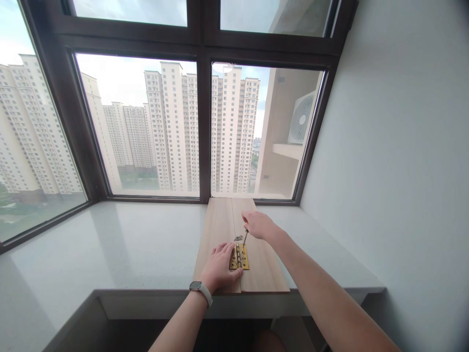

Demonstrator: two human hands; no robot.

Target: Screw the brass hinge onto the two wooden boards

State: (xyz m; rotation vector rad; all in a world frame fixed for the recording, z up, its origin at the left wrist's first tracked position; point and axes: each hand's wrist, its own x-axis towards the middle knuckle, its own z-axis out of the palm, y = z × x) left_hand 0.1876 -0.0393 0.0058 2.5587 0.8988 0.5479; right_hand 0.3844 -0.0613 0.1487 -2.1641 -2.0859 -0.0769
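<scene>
Two wooden boards (220, 225) lie side by side on a white windowsill, and a brass hinge (239, 257) sits over their seam. My left hand (219, 268) lies flat on the left board, fingers stretched out and touching the hinge's left leaf. A watch is on that wrist. My right hand (258, 225) is closed in a pinch on a thin dark screw (245, 238) that hangs just above the hinge. A small pile of screws (238, 238) lies on the boards beyond the hinge.
The white sill (139, 249) runs along a dark-framed window (204, 127) with tall buildings outside. A white wall (395, 186) closes the right side. The sill's front edge drops to a dark recess below the boards.
</scene>
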